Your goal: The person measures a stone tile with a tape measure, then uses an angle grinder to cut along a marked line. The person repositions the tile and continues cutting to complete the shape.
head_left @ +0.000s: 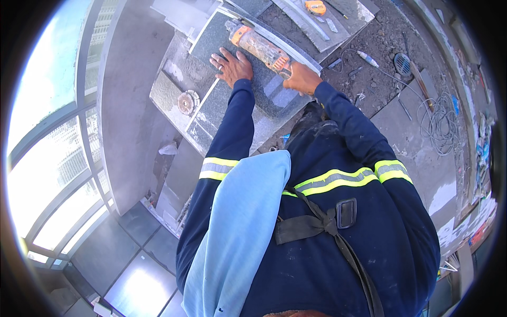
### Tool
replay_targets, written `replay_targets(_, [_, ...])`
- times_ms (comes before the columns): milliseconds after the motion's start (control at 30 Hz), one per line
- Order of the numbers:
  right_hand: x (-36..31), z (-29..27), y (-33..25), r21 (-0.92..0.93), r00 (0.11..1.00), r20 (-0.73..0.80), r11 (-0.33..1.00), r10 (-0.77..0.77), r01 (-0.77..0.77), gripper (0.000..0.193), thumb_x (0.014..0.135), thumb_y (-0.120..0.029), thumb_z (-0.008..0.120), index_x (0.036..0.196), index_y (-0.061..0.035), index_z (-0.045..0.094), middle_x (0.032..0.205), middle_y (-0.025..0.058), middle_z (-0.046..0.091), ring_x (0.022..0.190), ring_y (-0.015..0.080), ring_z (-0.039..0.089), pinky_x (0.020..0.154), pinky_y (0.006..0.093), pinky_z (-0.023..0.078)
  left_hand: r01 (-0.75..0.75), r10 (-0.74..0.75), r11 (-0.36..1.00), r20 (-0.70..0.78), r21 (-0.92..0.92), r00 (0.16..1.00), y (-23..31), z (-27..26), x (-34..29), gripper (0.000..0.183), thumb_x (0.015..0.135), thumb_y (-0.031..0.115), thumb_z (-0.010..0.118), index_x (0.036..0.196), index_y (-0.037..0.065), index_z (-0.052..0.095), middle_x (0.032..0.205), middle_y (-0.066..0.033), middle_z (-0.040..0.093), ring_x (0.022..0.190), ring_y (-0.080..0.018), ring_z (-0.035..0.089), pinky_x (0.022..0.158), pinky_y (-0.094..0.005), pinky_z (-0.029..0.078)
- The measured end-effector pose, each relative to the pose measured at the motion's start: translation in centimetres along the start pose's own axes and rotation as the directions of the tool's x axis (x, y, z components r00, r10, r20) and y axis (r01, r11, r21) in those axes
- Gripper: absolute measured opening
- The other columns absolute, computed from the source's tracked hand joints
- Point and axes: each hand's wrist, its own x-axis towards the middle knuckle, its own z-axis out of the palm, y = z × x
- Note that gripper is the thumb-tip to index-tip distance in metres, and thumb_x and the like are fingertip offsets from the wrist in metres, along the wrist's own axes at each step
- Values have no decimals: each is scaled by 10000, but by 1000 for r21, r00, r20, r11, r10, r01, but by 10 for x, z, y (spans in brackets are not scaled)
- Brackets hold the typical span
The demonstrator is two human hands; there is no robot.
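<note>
My right hand (302,79) is wrapped around the rear end of a dusty orange-and-grey angle grinder (262,50). The grinder's head lies at the far edge of a grey stone slab (211,37), where its disc is mostly hidden. Palm down, my left hand (234,67) rests on the same slab beside the tool, fingers spread, with a ring on one finger. To the left of that hand, a round, worn disc (187,102) lies on another slab piece.
An orange tape measure (316,7) lies on a board at the top. On the right are rubble, a cable connector (368,58), a round drain grate (402,64) and a coiled grey cable (441,127). A low wall (129,100) and windows (58,158) stand on the left.
</note>
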Motion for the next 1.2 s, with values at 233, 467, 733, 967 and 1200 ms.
replay_targets(233, [-3, -1, 1, -2, 1000, -2, 1000, -13, 13, 519, 752, -238, 741, 1075, 141, 596, 754, 188, 694, 517, 267, 671, 515, 405, 527, -3, 3, 1000, -7, -7, 1000, -1, 1, 1, 714, 1054, 464, 409, 1635, 81, 248, 1696, -272, 143, 1598, -416, 65, 1193, -696, 204])
replay_targets(467, [-9, -4, 1, -27, 1000, 14, 1000, 12, -12, 559, 752, -252, 742, 1136, 128, 600, 806, 204, 716, 558, 290, 699, 562, 398, 550, -2, 2, 1000, -7, -2, 1000, -1, 1, 0, 714, 1055, 468, 408, 1633, 79, 253, 1694, -274, 145, 1598, -416, 64, 1191, -698, 209])
replay_targets(733, [-3, -3, 1, 16, 1000, 11, 1000, -22, 22, 484, 752, -228, 740, 1039, 135, 595, 744, 206, 687, 498, 270, 663, 505, 407, 524, -8, 8, 1000, -9, -6, 1000, -2, 3, 0, 711, 1056, 467, 406, 1632, 78, 254, 1693, -275, 144, 1597, -420, 61, 1188, -707, 205])
replay_targets(967, [-10, -4, 2, -27, 1000, 8, 1000, 11, -11, 512, 752, -245, 748, 1082, 120, 606, 810, 218, 718, 557, 291, 701, 565, 406, 554, -2, 2, 1000, 2, -10, 1000, -1, 1, 1, 712, 1058, 466, 400, 1634, 77, 247, 1695, -278, 129, 1597, -422, 58, 1188, -705, 202])
replay_targets(1200, [-11, -5, 2, -29, 1000, 15, 999, 16, -15, 522, 746, -244, 740, 1091, 124, 606, 811, 221, 717, 556, 293, 700, 568, 420, 552, -15, 14, 1000, -13, -9, 1000, -3, 4, 2, 719, 1052, 450, 428, 1633, 72, 240, 1694, -287, 131, 1596, -430, 53, 1172, -726, 217])
